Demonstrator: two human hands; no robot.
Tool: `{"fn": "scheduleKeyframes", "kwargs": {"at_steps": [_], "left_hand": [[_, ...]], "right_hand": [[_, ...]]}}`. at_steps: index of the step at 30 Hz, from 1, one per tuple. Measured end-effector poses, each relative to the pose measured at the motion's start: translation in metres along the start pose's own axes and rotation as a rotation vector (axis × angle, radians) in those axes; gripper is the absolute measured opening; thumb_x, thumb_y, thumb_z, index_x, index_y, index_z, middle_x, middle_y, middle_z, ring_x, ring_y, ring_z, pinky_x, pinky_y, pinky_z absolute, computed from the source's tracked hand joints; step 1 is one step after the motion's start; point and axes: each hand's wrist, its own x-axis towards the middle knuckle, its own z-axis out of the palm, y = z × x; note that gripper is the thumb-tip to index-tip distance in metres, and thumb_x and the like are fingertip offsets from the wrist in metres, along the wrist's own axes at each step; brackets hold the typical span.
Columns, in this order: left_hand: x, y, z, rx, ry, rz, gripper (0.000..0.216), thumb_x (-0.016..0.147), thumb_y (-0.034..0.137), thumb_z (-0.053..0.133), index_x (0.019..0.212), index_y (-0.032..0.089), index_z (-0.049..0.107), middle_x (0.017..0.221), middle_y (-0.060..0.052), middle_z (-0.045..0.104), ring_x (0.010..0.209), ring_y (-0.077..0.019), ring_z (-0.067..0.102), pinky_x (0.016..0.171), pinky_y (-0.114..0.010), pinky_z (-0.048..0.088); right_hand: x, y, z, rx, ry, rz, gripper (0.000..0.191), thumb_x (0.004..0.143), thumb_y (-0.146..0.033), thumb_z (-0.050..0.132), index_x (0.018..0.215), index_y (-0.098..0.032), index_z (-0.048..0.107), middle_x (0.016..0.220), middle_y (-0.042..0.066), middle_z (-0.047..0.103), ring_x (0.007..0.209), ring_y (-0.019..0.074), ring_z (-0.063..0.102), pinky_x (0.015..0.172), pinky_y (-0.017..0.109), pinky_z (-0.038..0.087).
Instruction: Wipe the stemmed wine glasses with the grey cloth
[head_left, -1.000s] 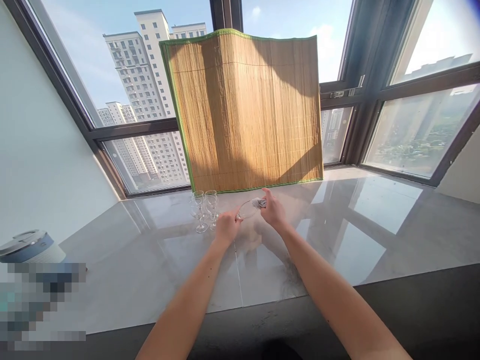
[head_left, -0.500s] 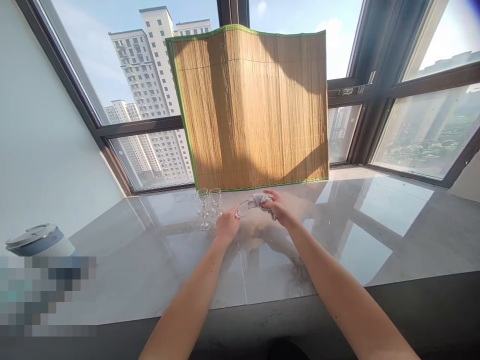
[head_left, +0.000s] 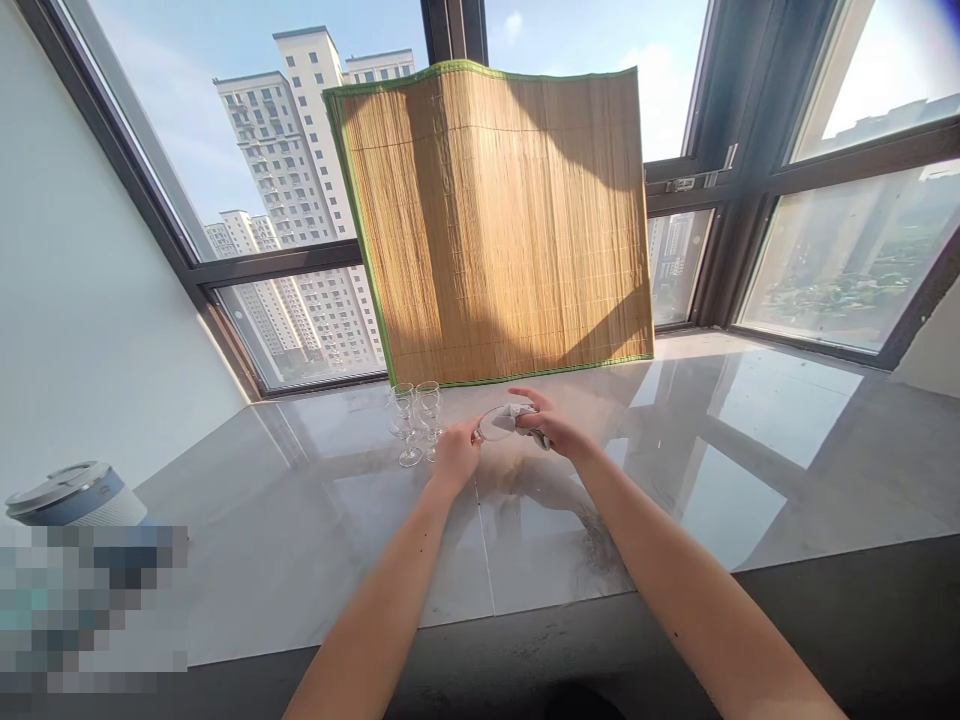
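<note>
My left hand (head_left: 456, 455) is closed on a clear glass (head_left: 491, 424), held tilted on its side above the sill. At the glass's right end, my right hand (head_left: 546, 420) grips a pale grey cloth (head_left: 507, 418) pressed against it; the index finger points out to the left. Part of the glass is covered by the cloth and by my fingers. Just left of my left hand stand stemmed glasses, one at the front left (head_left: 407, 425) and another (head_left: 428, 405) partly behind my hand.
A bamboo mat (head_left: 495, 220) with green edging leans upright against the window behind my hands. The glossy grey stone sill (head_left: 300, 540) ends at a front edge near me. A lidded cup (head_left: 79, 495) stands at the far left, its lower part blurred out.
The cloth in my right hand has shifted on the glass, and more of the glass's side shows. My right index finger is now stretched out further. The view has tilted slightly.
</note>
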Motion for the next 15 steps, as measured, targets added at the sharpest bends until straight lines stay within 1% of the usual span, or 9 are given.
{"fn": "scheduleKeyframes", "kwargs": {"at_steps": [2, 4, 6, 8, 9, 10, 11, 12, 15], "left_hand": [[0.001, -0.001, 0.002, -0.056, 0.040, 0.015, 0.043, 0.085, 0.015, 0.056, 0.125, 0.026, 0.064, 0.084, -0.003, 0.070, 0.079, -0.0179, 0.062, 0.072, -0.026, 0.042], [0.002, -0.003, 0.006, -0.113, 0.060, 0.018, 0.042, 0.084, 0.016, 0.058, 0.124, 0.024, 0.064, 0.080, -0.002, 0.068, 0.074, -0.0166, 0.061, 0.070, -0.025, 0.042], [0.004, -0.004, 0.011, -0.177, 0.064, -0.007, 0.042, 0.083, 0.016, 0.060, 0.124, 0.022, 0.064, 0.077, -0.001, 0.068, 0.072, -0.0154, 0.060, 0.070, -0.025, 0.042], [0.004, -0.004, 0.014, -0.251, 0.073, -0.051, 0.041, 0.082, 0.018, 0.061, 0.123, 0.019, 0.065, 0.076, -0.001, 0.068, 0.070, -0.0142, 0.060, 0.071, -0.024, 0.043], [0.005, -0.004, 0.015, -0.287, 0.079, -0.076, 0.039, 0.083, 0.019, 0.061, 0.122, 0.018, 0.065, 0.076, -0.001, 0.068, 0.070, -0.0136, 0.060, 0.072, -0.024, 0.043], [0.005, -0.004, 0.015, -0.317, 0.086, -0.100, 0.037, 0.083, 0.021, 0.062, 0.120, 0.017, 0.066, 0.076, -0.001, 0.068, 0.069, -0.0131, 0.060, 0.072, -0.023, 0.043], [0.005, -0.003, 0.015, -0.337, 0.092, -0.117, 0.033, 0.084, 0.024, 0.062, 0.116, 0.017, 0.068, 0.075, -0.001, 0.068, 0.068, -0.0128, 0.060, 0.072, -0.023, 0.043], [0.004, -0.002, 0.014, -0.343, 0.095, -0.126, 0.029, 0.084, 0.027, 0.063, 0.111, 0.017, 0.070, 0.074, 0.000, 0.067, 0.067, -0.0126, 0.059, 0.071, -0.023, 0.043], [0.003, 0.001, 0.012, -0.299, 0.087, -0.109, 0.021, 0.084, 0.036, 0.062, 0.088, 0.017, 0.072, 0.066, 0.000, 0.064, 0.063, -0.0127, 0.056, 0.064, -0.024, 0.039]], "right_hand": [[0.001, 0.001, 0.000, 0.086, 0.039, -0.003, 0.069, 0.063, -0.026, 0.069, 0.129, -0.026, 0.053, 0.086, 0.000, 0.063, 0.067, 0.0132, 0.055, 0.056, 0.024, 0.041], [0.005, 0.004, -0.001, 0.155, 0.112, 0.003, 0.068, 0.062, -0.029, 0.071, 0.127, -0.026, 0.053, 0.091, 0.001, 0.064, 0.068, 0.0126, 0.055, 0.056, 0.023, 0.041], [0.010, 0.009, -0.003, 0.168, 0.258, 0.034, 0.067, 0.059, -0.031, 0.072, 0.123, -0.024, 0.054, 0.094, 0.002, 0.064, 0.067, 0.0128, 0.055, 0.054, 0.023, 0.040], [0.014, 0.013, -0.004, 0.089, 0.453, 0.077, 0.066, 0.055, -0.031, 0.073, 0.117, -0.022, 0.054, 0.095, 0.004, 0.064, 0.068, 0.0142, 0.056, 0.052, 0.023, 0.039], [0.016, 0.015, -0.005, 0.031, 0.534, 0.090, 0.064, 0.054, -0.030, 0.073, 0.115, -0.021, 0.054, 0.094, 0.005, 0.065, 0.070, 0.0152, 0.057, 0.053, 0.024, 0.039], [0.016, 0.017, -0.004, -0.024, 0.582, 0.098, 0.063, 0.054, -0.029, 0.072, 0.113, -0.021, 0.054, 0.093, 0.005, 0.065, 0.071, 0.0163, 0.058, 0.053, 0.024, 0.040], [0.016, 0.018, -0.003, -0.067, 0.588, 0.100, 0.061, 0.053, -0.027, 0.072, 0.111, -0.020, 0.054, 0.092, 0.006, 0.066, 0.071, 0.0173, 0.059, 0.054, 0.025, 0.041], [0.016, 0.019, -0.001, -0.093, 0.550, 0.100, 0.061, 0.053, -0.026, 0.072, 0.111, -0.020, 0.054, 0.089, 0.005, 0.066, 0.071, 0.0180, 0.059, 0.056, 0.026, 0.042], [0.012, 0.018, 0.008, -0.089, 0.276, 0.106, 0.061, 0.053, -0.022, 0.071, 0.112, -0.021, 0.055, 0.080, 0.002, 0.067, 0.069, 0.0180, 0.060, 0.059, 0.027, 0.043]]}}
